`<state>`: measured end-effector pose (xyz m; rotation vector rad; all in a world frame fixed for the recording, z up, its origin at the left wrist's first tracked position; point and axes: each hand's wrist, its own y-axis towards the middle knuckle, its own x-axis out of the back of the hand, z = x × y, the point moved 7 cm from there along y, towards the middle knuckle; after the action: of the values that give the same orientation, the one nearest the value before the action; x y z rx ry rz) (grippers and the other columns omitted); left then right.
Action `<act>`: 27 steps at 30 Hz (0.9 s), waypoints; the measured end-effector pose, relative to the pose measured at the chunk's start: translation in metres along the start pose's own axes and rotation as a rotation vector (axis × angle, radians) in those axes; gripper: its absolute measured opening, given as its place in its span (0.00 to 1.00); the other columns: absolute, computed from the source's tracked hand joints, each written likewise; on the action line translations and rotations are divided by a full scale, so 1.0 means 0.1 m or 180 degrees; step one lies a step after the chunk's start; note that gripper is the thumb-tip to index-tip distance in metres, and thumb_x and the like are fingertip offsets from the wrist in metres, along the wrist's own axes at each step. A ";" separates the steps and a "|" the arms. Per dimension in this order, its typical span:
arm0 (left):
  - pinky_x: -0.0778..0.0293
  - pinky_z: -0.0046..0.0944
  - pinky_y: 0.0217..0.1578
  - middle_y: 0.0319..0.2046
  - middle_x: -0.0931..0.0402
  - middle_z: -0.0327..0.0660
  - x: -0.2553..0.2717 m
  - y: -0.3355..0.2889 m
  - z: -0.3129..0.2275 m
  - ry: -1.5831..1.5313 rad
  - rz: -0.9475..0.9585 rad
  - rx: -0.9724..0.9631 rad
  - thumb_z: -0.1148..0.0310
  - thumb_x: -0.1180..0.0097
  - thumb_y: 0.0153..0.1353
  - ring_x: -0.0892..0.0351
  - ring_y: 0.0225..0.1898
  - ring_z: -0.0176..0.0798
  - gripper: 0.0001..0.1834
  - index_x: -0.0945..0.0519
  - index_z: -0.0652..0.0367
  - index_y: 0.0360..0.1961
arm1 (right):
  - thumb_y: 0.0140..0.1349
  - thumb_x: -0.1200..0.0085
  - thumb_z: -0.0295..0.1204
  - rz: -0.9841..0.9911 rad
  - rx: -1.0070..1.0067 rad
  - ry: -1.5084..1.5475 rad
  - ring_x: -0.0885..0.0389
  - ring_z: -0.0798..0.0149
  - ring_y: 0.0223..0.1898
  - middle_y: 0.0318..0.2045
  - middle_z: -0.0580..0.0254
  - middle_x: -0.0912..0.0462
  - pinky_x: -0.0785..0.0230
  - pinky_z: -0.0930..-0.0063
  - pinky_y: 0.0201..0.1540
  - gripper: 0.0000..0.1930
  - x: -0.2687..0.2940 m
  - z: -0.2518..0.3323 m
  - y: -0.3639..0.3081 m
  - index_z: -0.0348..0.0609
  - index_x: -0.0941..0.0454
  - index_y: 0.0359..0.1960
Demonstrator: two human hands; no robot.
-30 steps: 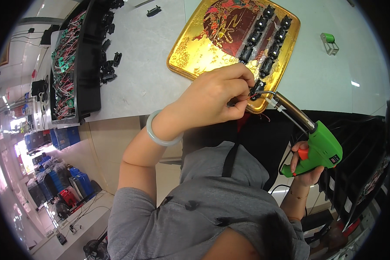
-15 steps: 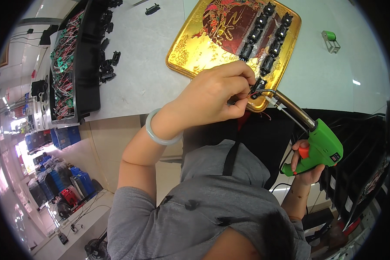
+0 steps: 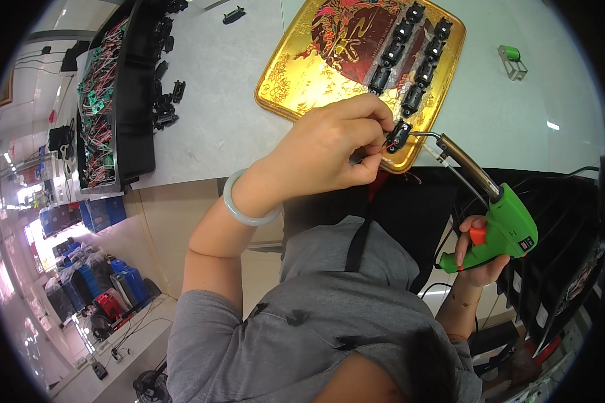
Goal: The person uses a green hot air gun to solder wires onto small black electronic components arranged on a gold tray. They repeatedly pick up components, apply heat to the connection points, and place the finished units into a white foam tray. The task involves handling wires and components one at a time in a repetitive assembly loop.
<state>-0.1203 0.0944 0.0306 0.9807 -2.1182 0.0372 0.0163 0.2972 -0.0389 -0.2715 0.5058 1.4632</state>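
My right hand (image 3: pixel 484 263) is wrapped round the grip of a green soldering gun (image 3: pixel 511 225) with an orange trigger. Its bent metal tip reaches the right edge of a small black plastic housing (image 3: pixel 398 136); whether they touch is unclear. My left hand (image 3: pixel 339 144), wearing a pale bangle (image 3: pixel 234 201), pinches thin reddish wires (image 3: pixel 388 146) at that housing's left side; the fingertips partly hide them. The housing lies near the lower corner of a gold tray-like lid (image 3: pixel 282 87). Two rows of similar black housings (image 3: pixel 412 101) stretch up the lid beyond it.
A black bin (image 3: pixel 134 101) of green circuit boards and wires stands at the left, with loose black housings (image 3: pixel 165 111) beside it. One more housing (image 3: pixel 234 15) lies at the far edge. A metal stand with a green roll (image 3: pixel 513 62) sits at the right.
The soldering gun has shifted slightly right, drawing its tip back from over the housing to its right edge. The lid has slid slightly left; my left hand keeps its pinch.
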 end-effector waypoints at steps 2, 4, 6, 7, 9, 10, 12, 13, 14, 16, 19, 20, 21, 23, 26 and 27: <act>0.30 0.34 0.32 0.32 0.28 0.44 0.00 0.00 0.00 -0.0012 0.0022 -0.0001 0.79 0.45 0.33 0.27 0.32 0.44 0.08 0.27 0.65 0.21 | 0.54 0.65 0.56 -0.0124 -0.0040 0.0051 0.33 0.69 0.13 0.35 0.42 0.32 0.43 0.90 0.08 0.36 0.06 -0.01 -0.03 0.27 0.40 0.45; 0.30 0.34 0.32 0.32 0.28 0.44 0.00 0.00 0.00 -0.0011 0.0018 -0.0006 0.79 0.45 0.33 0.27 0.32 0.44 0.09 0.27 0.65 0.22 | 0.54 0.65 0.57 -0.0204 -0.0018 0.0175 0.32 0.68 0.14 0.35 0.42 0.32 0.43 0.89 0.09 0.37 0.10 -0.02 -0.04 0.26 0.39 0.44; 0.30 0.34 0.32 0.32 0.28 0.44 0.01 0.01 -0.01 0.0007 -0.0017 -0.0017 0.79 0.45 0.33 0.27 0.32 0.44 0.09 0.26 0.65 0.22 | 0.55 0.65 0.56 -0.0235 0.0071 0.0371 0.32 0.69 0.14 0.36 0.42 0.32 0.42 0.90 0.09 0.36 0.11 -0.02 -0.01 0.27 0.40 0.45; 0.30 0.34 0.32 0.32 0.28 0.44 0.01 0.00 -0.01 0.0008 -0.0012 -0.0013 0.79 0.45 0.33 0.27 0.32 0.44 0.09 0.26 0.65 0.22 | 0.55 0.65 0.55 -0.0225 0.0089 0.0464 0.32 0.69 0.14 0.37 0.42 0.32 0.42 0.90 0.09 0.35 0.10 -0.02 0.01 0.27 0.40 0.45; 0.30 0.34 0.33 0.32 0.28 0.45 0.00 0.00 -0.01 0.0012 0.0009 -0.0011 0.79 0.45 0.33 0.27 0.32 0.44 0.10 0.26 0.66 0.23 | 0.56 0.66 0.55 -0.0213 0.0132 0.0655 0.32 0.70 0.14 0.38 0.43 0.33 0.42 0.90 0.10 0.35 0.10 -0.03 0.06 0.27 0.41 0.45; 0.30 0.34 0.33 0.32 0.28 0.45 0.00 0.00 -0.01 0.0010 0.0000 -0.0009 0.79 0.45 0.33 0.27 0.32 0.44 0.10 0.26 0.66 0.23 | 0.56 0.66 0.55 -0.0206 0.0143 0.0686 0.33 0.71 0.15 0.38 0.43 0.33 0.42 0.90 0.10 0.35 0.11 -0.03 0.10 0.27 0.41 0.45; 0.30 0.34 0.33 0.32 0.28 0.45 0.00 0.00 -0.01 0.0014 -0.0013 -0.0025 0.78 0.45 0.33 0.27 0.33 0.44 0.10 0.26 0.65 0.23 | 0.55 0.65 0.56 -0.0192 0.0186 0.0749 0.33 0.72 0.15 0.38 0.43 0.33 0.42 0.90 0.11 0.36 0.13 -0.01 0.21 0.26 0.41 0.45; 0.30 0.34 0.33 0.32 0.28 0.45 0.00 0.00 -0.01 0.0012 -0.0002 0.0001 0.78 0.45 0.33 0.27 0.33 0.44 0.10 0.26 0.65 0.23 | 0.55 0.65 0.56 -0.0223 0.0207 0.0773 0.33 0.72 0.15 0.38 0.43 0.33 0.42 0.90 0.11 0.36 0.12 0.00 0.27 0.26 0.40 0.45; 0.30 0.34 0.33 0.32 0.28 0.44 0.01 0.01 -0.02 0.0005 0.0013 0.0014 0.79 0.45 0.34 0.27 0.33 0.44 0.10 0.26 0.65 0.23 | 0.55 0.65 0.57 -0.0259 0.0239 0.0790 0.34 0.72 0.15 0.38 0.44 0.33 0.42 0.90 0.11 0.36 0.11 0.01 0.33 0.26 0.40 0.45; 0.30 0.33 0.33 0.32 0.28 0.44 0.01 0.01 -0.03 -0.0012 0.0027 0.0052 0.79 0.45 0.34 0.27 0.33 0.43 0.09 0.26 0.65 0.23 | 0.54 0.65 0.58 -0.0138 0.0278 0.0954 0.34 0.73 0.17 0.39 0.46 0.33 0.43 0.89 0.13 0.37 0.06 0.03 0.45 0.28 0.40 0.46; 0.31 0.33 0.34 0.31 0.28 0.43 0.00 0.02 -0.03 -0.0057 0.0020 0.0102 0.80 0.46 0.34 0.27 0.33 0.42 0.08 0.26 0.64 0.22 | 0.53 0.64 0.58 -0.0171 0.0295 0.1007 0.34 0.72 0.20 0.40 0.47 0.32 0.42 0.88 0.15 0.37 -0.04 0.06 0.61 0.29 0.40 0.46; 0.31 0.33 0.34 0.31 0.28 0.43 0.00 0.02 -0.03 -0.0093 0.0020 0.0100 0.80 0.46 0.35 0.27 0.33 0.42 0.08 0.27 0.64 0.21 | 0.53 0.64 0.59 0.0120 0.0278 0.1199 0.33 0.70 0.25 0.41 0.49 0.33 0.38 0.83 0.22 0.38 -0.10 0.06 0.66 0.30 0.40 0.47; 0.31 0.33 0.34 0.31 0.28 0.43 0.00 0.02 -0.03 -0.0128 0.0021 0.0096 0.81 0.46 0.35 0.27 0.33 0.42 0.07 0.27 0.63 0.21 | 0.52 0.64 0.59 0.0106 0.0255 0.1272 0.33 0.69 0.27 0.41 0.49 0.33 0.37 0.81 0.24 0.38 -0.14 0.05 0.70 0.30 0.40 0.47; 0.31 0.33 0.34 0.31 0.28 0.42 -0.01 0.01 -0.01 -0.0182 0.0022 0.0114 0.81 0.46 0.34 0.27 0.33 0.41 0.07 0.27 0.63 0.20 | 0.52 0.63 0.59 0.0088 0.0204 0.1425 0.32 0.67 0.30 0.42 0.49 0.33 0.35 0.77 0.30 0.38 -0.29 0.02 0.79 0.31 0.40 0.47; 0.31 0.33 0.34 0.31 0.28 0.42 -0.01 0.02 -0.01 -0.0190 0.0031 0.0164 0.81 0.46 0.34 0.27 0.33 0.41 0.07 0.27 0.62 0.20 | 0.51 0.62 0.59 0.0378 0.0110 0.1546 0.31 0.62 0.39 0.42 0.50 0.33 0.36 0.63 0.43 0.38 -0.50 -0.07 0.88 0.32 0.40 0.48; 0.31 0.33 0.34 0.31 0.27 0.42 0.00 0.02 -0.01 -0.0185 0.0033 0.0185 0.81 0.46 0.34 0.27 0.33 0.41 0.07 0.27 0.62 0.20 | 0.51 0.62 0.59 0.0426 0.0083 0.1570 0.32 0.62 0.40 0.42 0.49 0.33 0.37 0.60 0.45 0.38 -0.55 -0.10 0.90 0.32 0.40 0.48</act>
<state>-0.1205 0.0965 0.0319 1.0159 -2.1863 0.0767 -0.0757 0.2536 -0.0094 -0.5938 0.9543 1.5182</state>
